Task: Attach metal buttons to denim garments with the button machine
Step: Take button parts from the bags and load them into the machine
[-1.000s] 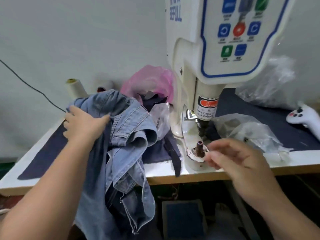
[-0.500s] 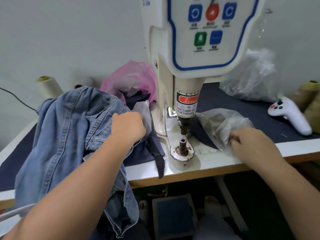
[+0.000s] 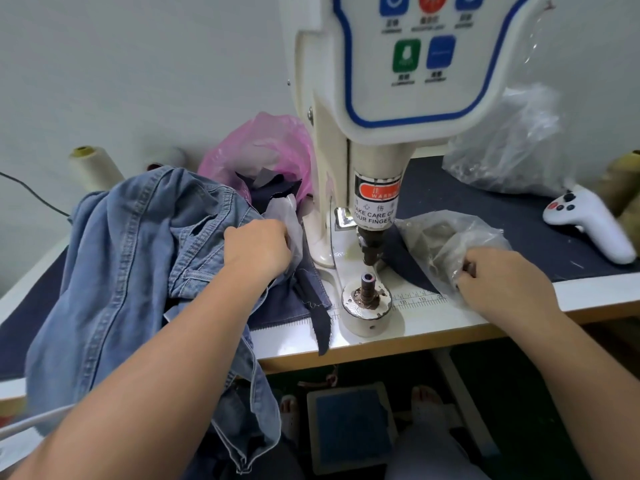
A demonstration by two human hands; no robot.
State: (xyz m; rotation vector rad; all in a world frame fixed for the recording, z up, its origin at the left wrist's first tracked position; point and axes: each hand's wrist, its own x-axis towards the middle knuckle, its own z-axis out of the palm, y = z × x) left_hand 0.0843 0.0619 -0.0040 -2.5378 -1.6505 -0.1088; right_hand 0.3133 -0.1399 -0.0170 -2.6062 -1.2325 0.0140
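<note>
A light blue denim garment (image 3: 131, 271) lies heaped on the left of the table and hangs over its front edge. My left hand (image 3: 258, 247) is curled on its right side, next to a small clear bag (image 3: 285, 216); what its fingers hold is hidden. The cream button machine (image 3: 377, 98) stands in the middle, its punch above the round lower die (image 3: 367, 284), which is bare. My right hand (image 3: 498, 278) pinches a clear plastic bag (image 3: 446, 244) right of the die; its contents are too blurred to tell.
A pink plastic bag (image 3: 263, 147) with dark scraps sits behind the denim. Thread cones (image 3: 91, 166) stand at the back left. A large clear bag (image 3: 509, 147) and a white controller (image 3: 588, 220) lie at the right. A foot pedal (image 3: 349, 424) is under the table.
My left hand moved right across the denim to its edge near the machine. My right hand left the die and took hold of the clear bag. The view shifted closer.
</note>
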